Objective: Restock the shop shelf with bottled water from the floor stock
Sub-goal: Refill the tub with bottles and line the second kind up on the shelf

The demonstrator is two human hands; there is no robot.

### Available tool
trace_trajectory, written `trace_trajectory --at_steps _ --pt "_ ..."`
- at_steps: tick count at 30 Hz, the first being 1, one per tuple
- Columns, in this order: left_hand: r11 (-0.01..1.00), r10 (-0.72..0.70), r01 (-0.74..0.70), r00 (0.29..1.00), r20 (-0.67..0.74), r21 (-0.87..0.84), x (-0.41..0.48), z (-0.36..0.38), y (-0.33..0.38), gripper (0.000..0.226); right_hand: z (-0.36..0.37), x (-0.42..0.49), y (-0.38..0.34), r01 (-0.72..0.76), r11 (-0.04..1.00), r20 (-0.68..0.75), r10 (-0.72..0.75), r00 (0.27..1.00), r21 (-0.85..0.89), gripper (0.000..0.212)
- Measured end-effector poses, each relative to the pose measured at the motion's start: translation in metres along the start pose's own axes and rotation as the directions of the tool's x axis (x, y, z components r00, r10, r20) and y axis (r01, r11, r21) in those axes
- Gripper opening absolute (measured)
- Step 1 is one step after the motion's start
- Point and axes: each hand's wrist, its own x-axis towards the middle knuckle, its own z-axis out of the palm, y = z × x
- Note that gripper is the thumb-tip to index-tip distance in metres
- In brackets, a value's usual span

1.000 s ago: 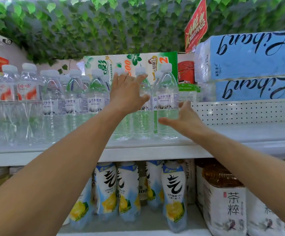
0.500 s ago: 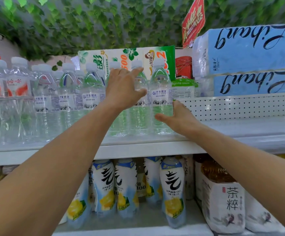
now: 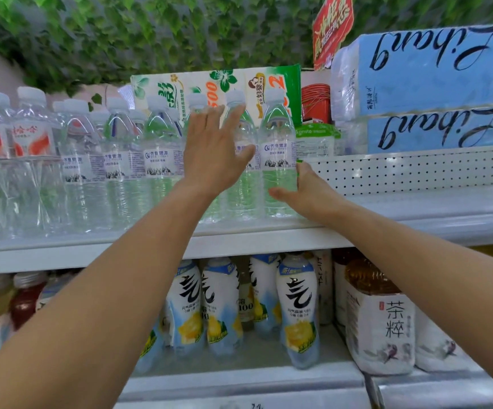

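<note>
A row of clear water bottles with white caps and blue-white labels stands on the upper white shelf (image 3: 268, 240). My left hand (image 3: 214, 156) lies flat with straight fingers against the fronts of two middle bottles. The rightmost water bottle (image 3: 277, 154) ends the row. My right hand (image 3: 304, 191) touches its lower right side, thumb in front, fingers behind and partly hidden. How firmly the right hand holds it is unclear.
Blue tissue packs (image 3: 434, 69) sit on the perforated shelf back at right, with a green-white box (image 3: 218, 87) behind the bottles. Red-labelled water bottles (image 3: 30, 134) stand at left. Lemon drink bottles (image 3: 298, 308) and tea packs (image 3: 383, 320) fill the lower shelf.
My right hand has moved in from beside the row and now touches the rightmost bottle's lower side. My left hand has stayed flat against the middle bottles. The camera has drifted slightly.
</note>
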Motion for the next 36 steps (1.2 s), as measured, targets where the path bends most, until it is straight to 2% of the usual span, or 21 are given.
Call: trace_trajectory --at_steps 4,7,12,17,22,25,27,32,34,36 --pt "0.998 0.065 -0.068 0.986 -0.151 -0.013 -0.039 0.002 0.012 0.062 -0.012 -0.038 -0.001 0.147 0.928 -0.174 -0.216 0.961 -0.343 0.069" --pt "0.993 0.071 -0.089 0.976 -0.205 -0.082 -0.075 0.000 0.029 0.054 -0.026 -0.073 0.007 0.189 0.817 -0.180 -0.334 0.925 -0.545 0.055" --pt "0.982 0.107 -0.126 0.986 -0.130 -0.144 -0.140 -0.002 0.074 0.049 -0.048 -0.130 0.037 0.211 0.706 -0.189 -0.442 0.877 -0.676 0.050" --pt "0.936 0.248 -0.246 0.968 -0.026 -0.250 -0.200 -0.002 0.140 0.052 -0.074 -0.199 0.074 0.138 0.705 -0.258 -0.424 0.868 -0.695 0.049" --pt "0.926 0.302 -0.232 0.930 0.211 -0.299 -0.246 0.027 0.212 0.059 -0.102 -0.263 0.140 0.078 0.706 -0.171 -0.275 0.946 -0.704 0.057" --pt "0.934 0.313 -0.194 0.847 0.429 -0.299 -0.276 0.057 0.258 0.068 -0.119 -0.297 0.195 0.014 0.693 -0.064 -0.087 0.994 -0.721 0.064" --pt "0.938 0.292 -0.122 0.781 0.552 -0.323 -0.297 0.074 0.292 0.070 -0.133 -0.320 0.233 -0.028 0.690 0.003 0.043 0.999 -0.723 0.066" --pt "0.940 0.245 0.046 0.599 0.762 -0.338 -0.362 0.115 0.378 0.072 -0.171 -0.375 0.317 -0.120 0.708 0.166 0.321 0.932 -0.696 0.064" --pt "0.920 0.232 0.154 0.525 0.819 -0.360 -0.397 0.129 0.410 0.069 -0.179 -0.402 0.355 -0.164 0.723 0.217 0.403 0.889 -0.671 0.062" --pt "0.897 0.196 0.290 0.415 0.888 -0.334 -0.434 0.141 0.438 0.067 -0.181 -0.431 0.394 -0.226 0.728 0.260 0.489 0.833 -0.647 0.060"
